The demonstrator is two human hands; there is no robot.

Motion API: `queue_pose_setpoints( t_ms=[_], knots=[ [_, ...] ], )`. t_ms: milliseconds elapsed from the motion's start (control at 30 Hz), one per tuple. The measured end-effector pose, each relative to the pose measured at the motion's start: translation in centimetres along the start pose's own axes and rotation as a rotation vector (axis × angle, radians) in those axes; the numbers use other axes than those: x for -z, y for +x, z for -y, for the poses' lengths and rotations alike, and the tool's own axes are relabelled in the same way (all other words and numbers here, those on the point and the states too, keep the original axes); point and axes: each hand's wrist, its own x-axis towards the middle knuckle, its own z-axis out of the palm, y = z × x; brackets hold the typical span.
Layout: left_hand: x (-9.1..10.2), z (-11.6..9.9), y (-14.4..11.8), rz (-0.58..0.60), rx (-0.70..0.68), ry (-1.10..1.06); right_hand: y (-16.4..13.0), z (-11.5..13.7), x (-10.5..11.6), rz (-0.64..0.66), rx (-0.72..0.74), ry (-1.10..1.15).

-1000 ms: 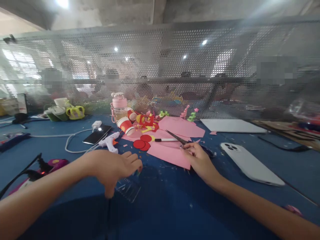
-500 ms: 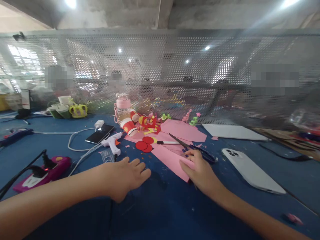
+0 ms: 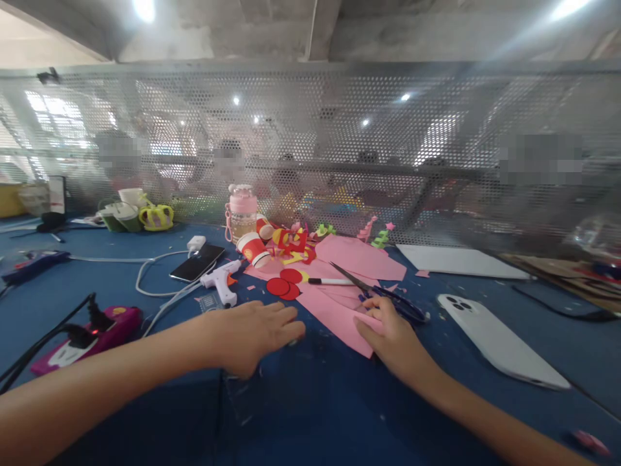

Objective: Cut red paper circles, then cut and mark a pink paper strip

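My right hand (image 3: 395, 333) pinches the near right edge of a pink paper sheet (image 3: 332, 317), thumb on top and fingers bent. Just beyond those fingers lie scissors (image 3: 400, 303) with dark blue handles, blades pointing away to the left. My left hand (image 3: 259, 333) is palm down, low over the blue table, fingers forward and holding nothing I can see. Its fingertips are slightly blurred. Red paper circles (image 3: 286, 286) lie ahead of it, next to a marker pen (image 3: 330, 281). A white glue gun (image 3: 221, 282) lies beyond my left wrist.
A white phone (image 3: 499, 340) lies at the right, a black phone (image 3: 198, 262) at the back left. A purple power strip (image 3: 92, 340) with cables sits left. A pink-lidded bottle (image 3: 242, 213) and a red paper cup (image 3: 253, 250) stand before a perforated metal screen (image 3: 301, 129).
My left hand has moved slightly right across the table, its fingers drawn closer together. My right hand keeps its hold on the pink paper. The view has shifted slightly.
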Motion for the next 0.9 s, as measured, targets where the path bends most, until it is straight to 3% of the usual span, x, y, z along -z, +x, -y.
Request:
queue_pose_setpoints(
  t_ms=[100,167,267,433,600,733,900],
  knots=[
    [1.1,-0.1,-1.0,0.165,-0.024,-0.076,0.0,0.1,0.1,0.030,-0.016,-0.010],
    [0.9,-0.5,-1.2,0.140,-0.030,-0.042,0.0,0.1,0.1,0.050,-0.021,-0.011],
    [-0.3,-0.8,-0.3,0.008,-0.034,0.076,-0.1,0.3,0.1,0.074,-0.018,-0.028],
    [-1.3,-0.1,1.1,-0.076,-0.099,0.102,-0.2,0.6,0.3,0.100,-0.013,-0.058],
    [0.2,0.0,0.1,0.078,-0.077,-0.013,-0.1,0.4,0.2,0.075,0.023,-0.057],
    [0.1,-0.4,0.1,0.046,-0.021,0.020,0.0,0.2,0.1,0.079,0.029,-0.065],
    [-0.9,-0.2,1.2,0.105,0.018,0.003,0.0,-0.1,0.1,0.084,0.051,-0.056]
  ],
)
